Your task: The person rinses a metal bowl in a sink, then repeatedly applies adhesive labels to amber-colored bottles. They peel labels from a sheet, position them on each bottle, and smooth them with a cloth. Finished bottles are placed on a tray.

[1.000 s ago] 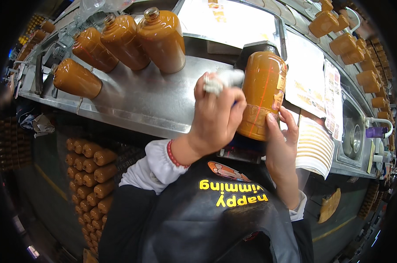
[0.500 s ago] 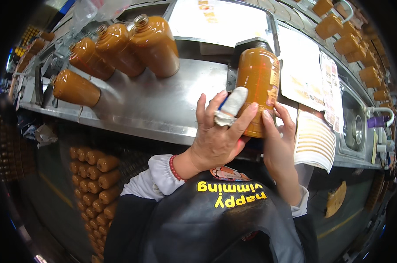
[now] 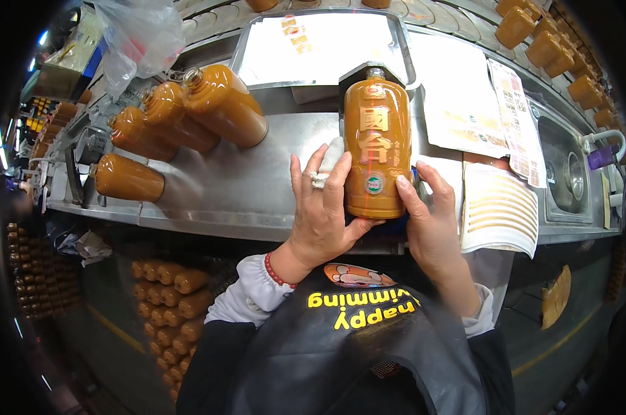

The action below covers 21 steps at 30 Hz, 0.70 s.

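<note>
- The brown glossy bottle (image 3: 378, 164) is right in front of me, between my hands, its neck pointing away; I can't tell whether it lies flat or tilts.
- My left hand (image 3: 320, 225) is loosely open, its index finger along the bottle's lower left side and its thumb by the base; one finger wears a whitish wrap.
- My right hand (image 3: 432, 218) is half open too, thumb against the lower right edge, other fingers loosely bent beside it.
- Large gold characters run down the bottle's front, with smaller gold ones beside them and a round green emblem below.
- My black apron (image 3: 327, 360) carries yellow lettering, upside down in this view, and a cartoon.
- A dark angular holder (image 3: 396, 69) frames the bottle's shoulders.
- Close on the right, a sheet of curved gold strips (image 3: 500, 218) overhangs the table (image 3: 216, 187); printed sheets (image 3: 458, 104) lie beyond it, near the sink (image 3: 556, 155).
- A tray (image 3: 410, 48) with white paper sits past the holder.
- Four more brown bottles (image 3: 230, 107) stand on the left, near a clear plastic bag (image 3: 143, 38).
</note>
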Tool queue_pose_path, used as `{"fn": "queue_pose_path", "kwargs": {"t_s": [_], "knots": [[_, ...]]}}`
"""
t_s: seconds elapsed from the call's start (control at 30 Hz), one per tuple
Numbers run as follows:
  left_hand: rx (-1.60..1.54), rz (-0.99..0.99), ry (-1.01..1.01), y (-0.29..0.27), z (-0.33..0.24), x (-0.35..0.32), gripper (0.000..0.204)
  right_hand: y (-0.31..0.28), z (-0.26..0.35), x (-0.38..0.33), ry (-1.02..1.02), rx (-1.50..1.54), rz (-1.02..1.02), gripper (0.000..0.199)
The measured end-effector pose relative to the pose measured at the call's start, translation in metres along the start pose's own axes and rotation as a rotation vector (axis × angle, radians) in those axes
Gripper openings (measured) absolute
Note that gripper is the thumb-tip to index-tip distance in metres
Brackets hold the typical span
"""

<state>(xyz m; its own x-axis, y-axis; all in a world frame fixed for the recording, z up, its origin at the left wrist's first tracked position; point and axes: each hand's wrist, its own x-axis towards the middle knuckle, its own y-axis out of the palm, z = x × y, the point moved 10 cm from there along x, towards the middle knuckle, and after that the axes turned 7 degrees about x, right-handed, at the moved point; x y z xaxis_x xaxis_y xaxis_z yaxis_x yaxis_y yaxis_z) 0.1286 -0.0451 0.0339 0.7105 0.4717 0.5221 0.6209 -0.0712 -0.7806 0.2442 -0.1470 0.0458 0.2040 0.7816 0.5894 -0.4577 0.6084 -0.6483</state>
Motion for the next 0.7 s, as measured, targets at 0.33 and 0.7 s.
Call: {"fn": "queue_pose_path", "kwargs": {"t_s": [0.33,0.7], "knots": [[0.099,-0.039,0.018,-0.011,-0.011,0.000,0.090,-0.013,0.003,0.004,-0.016,0.060,-0.088,0.054],[0.067,-0.033,0.062,0.002,-0.012,-0.002,0.092,-0.006,0.011,0.007,-0.080,-0.052,0.068,0.061]]}}
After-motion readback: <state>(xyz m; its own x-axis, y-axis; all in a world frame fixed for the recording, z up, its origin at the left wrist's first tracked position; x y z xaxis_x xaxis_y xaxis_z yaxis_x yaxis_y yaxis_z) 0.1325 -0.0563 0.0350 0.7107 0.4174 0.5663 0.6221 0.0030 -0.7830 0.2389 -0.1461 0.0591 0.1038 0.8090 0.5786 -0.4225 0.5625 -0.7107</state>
